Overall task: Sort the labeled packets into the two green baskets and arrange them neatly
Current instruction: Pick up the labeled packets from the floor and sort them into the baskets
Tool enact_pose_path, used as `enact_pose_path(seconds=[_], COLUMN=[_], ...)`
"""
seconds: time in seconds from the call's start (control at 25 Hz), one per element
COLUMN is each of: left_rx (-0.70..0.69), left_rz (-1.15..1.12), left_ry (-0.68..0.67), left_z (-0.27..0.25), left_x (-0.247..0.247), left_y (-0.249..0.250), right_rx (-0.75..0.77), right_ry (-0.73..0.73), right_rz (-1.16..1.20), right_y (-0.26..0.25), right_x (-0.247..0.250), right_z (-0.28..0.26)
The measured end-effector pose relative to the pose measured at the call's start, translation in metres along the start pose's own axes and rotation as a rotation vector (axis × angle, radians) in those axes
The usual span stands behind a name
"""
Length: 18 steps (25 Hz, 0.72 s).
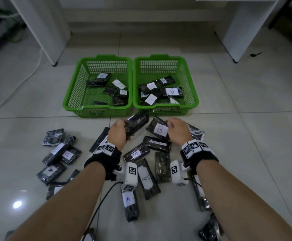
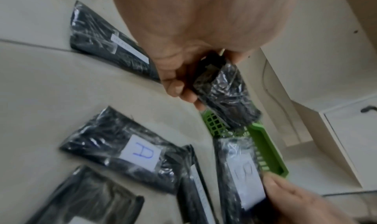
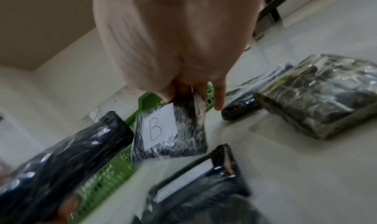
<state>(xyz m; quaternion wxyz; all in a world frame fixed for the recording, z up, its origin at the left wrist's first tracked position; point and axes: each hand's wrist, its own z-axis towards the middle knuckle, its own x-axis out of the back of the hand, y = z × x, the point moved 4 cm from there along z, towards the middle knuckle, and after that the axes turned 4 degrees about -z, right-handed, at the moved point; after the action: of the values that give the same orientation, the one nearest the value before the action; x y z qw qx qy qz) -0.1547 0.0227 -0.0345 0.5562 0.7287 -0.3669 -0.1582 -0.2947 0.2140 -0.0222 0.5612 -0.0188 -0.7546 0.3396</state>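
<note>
Two green baskets stand side by side on the tiled floor: the left basket (image 1: 72, 94) holds packets labelled A, the right basket (image 1: 192, 91) packets labelled B. My left hand (image 1: 118, 134) grips a black packet (image 1: 137, 124) with its label turned away, lifted just in front of the baskets; the same packet (image 2: 226, 97) shows in the left wrist view. My right hand (image 1: 178, 132) pinches the edge of a packet labelled B (image 1: 159, 130), also the B packet (image 3: 169, 130) in the right wrist view. Several more black packets lie on the floor around my arms.
Loose packets labelled A (image 1: 148, 179) (image 1: 129, 204) lie between my forearms, others (image 1: 61, 153) to the left. White furniture legs (image 1: 55, 63) (image 1: 234, 60) stand behind the baskets. A white cable (image 1: 28, 73) runs along the left floor.
</note>
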Motion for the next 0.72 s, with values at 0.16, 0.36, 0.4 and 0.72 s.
enact_pose_path(seconds=[0.16, 0.36, 0.4, 0.72], left_rx=[0.228, 0.172, 0.094, -0.618], left_rz=[-0.361, -0.427, -0.399, 0.213], left_ry=[-0.132, -0.237, -0.203, 0.082], left_z=[-0.01, -0.016, -0.016, -0.005], left_x=[0.001, 0.009, 0.01, -0.002], left_y=[0.011, 0.019, 0.022, 0.079], right_rx=[-0.206, -0.304, -0.339, -0.313], right_ry=[-0.106, -0.166, -0.186, 0.191], right_rz=[0.414, 0.806, 0.895, 1.059], right_y=[-0.001, -0.012, -0.013, 0.008], right_x=[0.009, 0.014, 0.015, 0.061], right_z=[-0.002, -0.01, -0.011, 0.015])
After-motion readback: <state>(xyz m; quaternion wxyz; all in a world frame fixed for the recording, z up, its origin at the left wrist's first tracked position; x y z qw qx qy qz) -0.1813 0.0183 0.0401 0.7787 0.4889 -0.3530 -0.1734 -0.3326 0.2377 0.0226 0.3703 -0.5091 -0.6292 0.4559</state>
